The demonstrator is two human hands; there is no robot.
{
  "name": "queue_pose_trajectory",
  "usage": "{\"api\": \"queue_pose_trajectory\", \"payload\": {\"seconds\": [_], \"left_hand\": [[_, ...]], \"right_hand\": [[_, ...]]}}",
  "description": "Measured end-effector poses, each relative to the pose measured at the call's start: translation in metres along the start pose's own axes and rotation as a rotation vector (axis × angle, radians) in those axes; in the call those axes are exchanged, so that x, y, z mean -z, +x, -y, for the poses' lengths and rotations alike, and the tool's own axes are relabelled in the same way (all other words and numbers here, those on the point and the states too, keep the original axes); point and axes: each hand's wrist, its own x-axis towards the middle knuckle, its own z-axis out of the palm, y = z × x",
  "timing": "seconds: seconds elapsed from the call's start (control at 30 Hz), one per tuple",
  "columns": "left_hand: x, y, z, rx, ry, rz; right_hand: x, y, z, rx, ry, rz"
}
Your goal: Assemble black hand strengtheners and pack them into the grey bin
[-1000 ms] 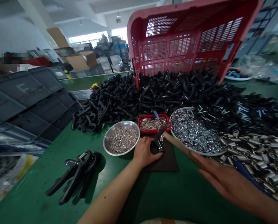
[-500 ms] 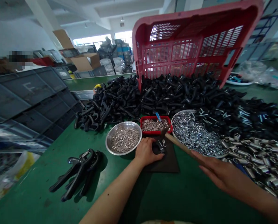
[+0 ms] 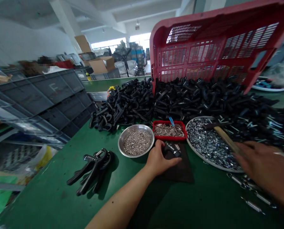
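My left hand (image 3: 157, 159) grips a black plastic handle piece (image 3: 172, 149) at its thumb and fingertips, over a dark mat (image 3: 183, 171). A small spring (image 3: 177, 147) shows at the piece's far side. My right hand (image 3: 263, 168), blurred, is closed around the wooden handle of a hammer (image 3: 225, 138). The hammer's head hangs above a white plate (image 3: 192, 147) heaped with shiny metal rings. Between the hands and the back pile, a red tray (image 3: 170, 138) holds small metal pins and a blue-handled tool (image 3: 172, 121).
A steel bowl (image 3: 121, 149) of tiny metal parts stands left of the mat. Hand grip exercisers (image 3: 94, 171) lie at the left. Black handles (image 3: 187, 98) are piled before a tipped red crate (image 3: 153, 54). Loose springs (image 3: 253, 205) lie right; grey crates (image 3: 58, 98) are stacked left.
My right hand has swung the hammer away from the black piece, rightward over the plate of rings. My left hand still holds the piece. The whole view has shifted.
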Motion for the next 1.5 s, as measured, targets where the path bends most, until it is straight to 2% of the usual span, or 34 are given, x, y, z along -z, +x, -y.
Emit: {"api": "queue_pose_trajectory", "payload": {"seconds": [0.03,0.07,0.13,0.2,0.27,0.33,0.4,0.5,0.57,0.63,0.83,1.23,1.43,1.5], "left_hand": [[0.0,-0.002,0.002,0.001,0.001,0.028],[0.0,-0.004,0.004,-0.002,0.0,0.056],[0.002,-0.009,0.009,-0.013,-0.025,0.115],[0.004,-0.013,0.012,-0.026,-0.095,0.173],[0.008,-0.017,0.014,-0.031,-0.197,0.222],[0.011,-0.018,0.015,-0.018,-0.298,0.248],[0.014,-0.019,0.015,-0.002,-0.385,0.265],[0.013,-0.017,0.013,-0.004,-0.472,0.306],[0.012,-0.016,0.012,-0.011,-0.488,0.335],[0.009,-0.016,0.012,-0.024,-0.481,0.353],[0.01,-0.02,0.013,-0.063,-0.433,0.368],[0.015,-0.016,0.01,-0.102,-0.361,0.342],[0.016,-0.016,0.008,-0.138,-0.282,0.359],[0.016,-0.016,0.007,-0.151,-0.243,0.348]], "right_hand": [[-0.005,0.001,0.026,0.096,-0.004,0.053],[-0.011,0.004,0.052,0.186,0.068,0.17],[-0.03,0.016,0.099,0.198,0.177,0.338],[-0.051,0.032,0.131,0.153,0.188,0.436],[-0.067,0.045,0.145,0.125,0.215,0.478],[-0.075,0.05,0.147,0.129,0.242,0.495],[-0.072,0.048,0.145,0.104,0.356,0.541],[-0.055,0.037,0.144,-0.101,0.918,0.68],[-0.042,0.03,0.148,-0.255,1.303,0.711],[-0.034,0.027,0.154,-0.318,1.429,0.707],[-0.036,0.025,0.157,-0.372,1.361,0.662],[-0.033,0.016,0.16,-0.466,1.496,0.613],[-0.032,0.017,0.162,-0.45,1.504,0.614],[-0.033,0.016,0.165,-0.466,1.506,0.572]]}}
